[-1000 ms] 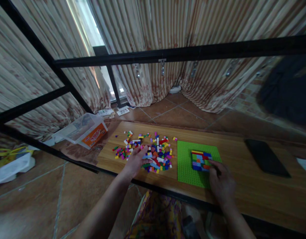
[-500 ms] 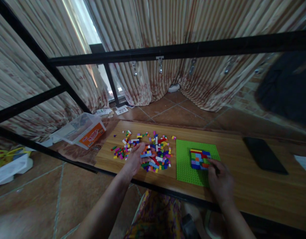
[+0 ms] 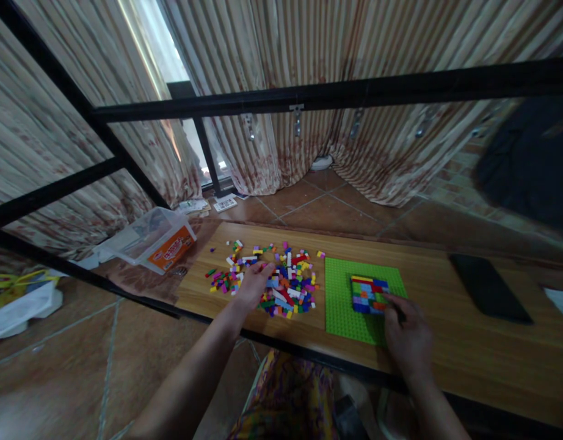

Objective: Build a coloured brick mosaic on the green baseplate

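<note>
My left hand (image 3: 254,285) reaches over a heap of small coloured toy bricks (image 3: 293,284), fingers apart and their tips among the bricks. Whether a brick touches those fingertips is too small to tell. On the right, a green studded baseplate (image 3: 340,305) lies flat on the table. A low, many-coloured brick build (image 3: 367,294) sits on it, with red and yellow along its far edge. My right hand (image 3: 407,327) is closed at the build's right edge, its index finger and thumb against it. The palm hides the plate's near right corner.
A black phone-like slab (image 3: 490,287) lies on the wooden table (image 3: 428,275), right of the plate. A clear plastic box (image 3: 156,241) with an orange label stands beyond the left end. A black metal rail (image 3: 327,95) crosses in front of striped curtains.
My left hand has shifted slightly right and turned its fingers down into the heap. Before, its palm was tilted up beside a light blue brick. My right hand stays at the build.
</note>
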The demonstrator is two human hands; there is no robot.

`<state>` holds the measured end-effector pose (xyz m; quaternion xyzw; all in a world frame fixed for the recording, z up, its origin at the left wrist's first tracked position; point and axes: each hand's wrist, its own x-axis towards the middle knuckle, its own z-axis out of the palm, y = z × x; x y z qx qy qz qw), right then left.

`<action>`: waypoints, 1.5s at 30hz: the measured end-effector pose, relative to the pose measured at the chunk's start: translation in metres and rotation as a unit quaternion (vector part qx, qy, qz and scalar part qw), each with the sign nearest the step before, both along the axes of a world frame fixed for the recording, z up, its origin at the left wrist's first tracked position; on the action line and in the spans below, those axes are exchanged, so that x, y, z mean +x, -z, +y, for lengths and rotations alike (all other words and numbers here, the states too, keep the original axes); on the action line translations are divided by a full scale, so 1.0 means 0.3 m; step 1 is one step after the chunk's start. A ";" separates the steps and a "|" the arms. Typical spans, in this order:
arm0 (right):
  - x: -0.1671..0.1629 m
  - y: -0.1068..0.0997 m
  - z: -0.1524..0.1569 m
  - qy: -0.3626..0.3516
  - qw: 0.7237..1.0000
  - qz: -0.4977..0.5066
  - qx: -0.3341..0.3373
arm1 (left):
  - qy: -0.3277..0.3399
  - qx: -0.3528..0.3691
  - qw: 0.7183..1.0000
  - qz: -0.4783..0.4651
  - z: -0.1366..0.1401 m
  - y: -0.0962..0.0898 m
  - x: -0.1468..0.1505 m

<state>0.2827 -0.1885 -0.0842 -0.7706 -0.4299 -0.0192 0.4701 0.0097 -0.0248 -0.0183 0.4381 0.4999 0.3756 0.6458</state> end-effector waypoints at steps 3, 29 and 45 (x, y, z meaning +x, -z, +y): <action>-0.002 -0.005 0.001 -0.004 1.000 -0.007 0.002 | 0.005 0.005 1.000 0.016 0.018 0.009 -0.006; 0.004 0.006 0.000 0.000 1.000 -0.017 0.000 | 0.007 0.102 0.995 0.011 0.027 -0.018 -0.018; 0.004 0.006 0.000 -0.003 1.000 -0.013 0.004 | -0.015 0.054 0.997 -0.060 -0.008 -0.019 -0.023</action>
